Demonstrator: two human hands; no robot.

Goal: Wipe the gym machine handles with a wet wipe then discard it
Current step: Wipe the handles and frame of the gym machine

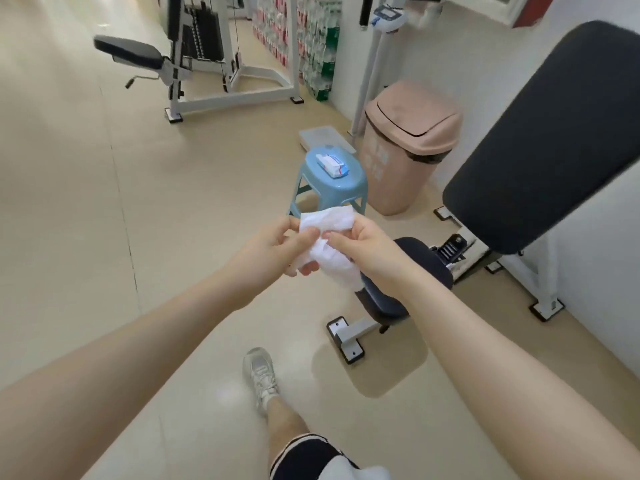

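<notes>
Item: wet wipe [327, 237], white, one sheet, partly unfolded and crumpled, held at the centre of the frame between both hands above the floor. Left hand [277, 247]: fingers curled, pinching the sheet's left edge with thumb over the top. Right hand [360, 245]: thumb and fingers pinching the right edge, a fold of the sheet hanging below the palm. Handling, by judgement: very light, limp, no stiffness of its own; likely damp and a little clingy, prone to bunching and to tearing if pulled hard by opposite corners. Best taken by two edges to spread it, then bunched into the palm of one hand so a broad pad meets the handle. Related stock: wipe pack [332, 164], white and blue, lying on the blue stool [356, 183] just above the hands in the frame. Disposal point: pink bin [408, 147] with swing lid, right of the stool, near the wall. Target: gym machine [540, 140] at right, dark padded backrest and seat on a white frame; its handles cannot be made out in this view. A second machine [194, 57] stands at upper left. Wiping appears not yet begun.
</notes>
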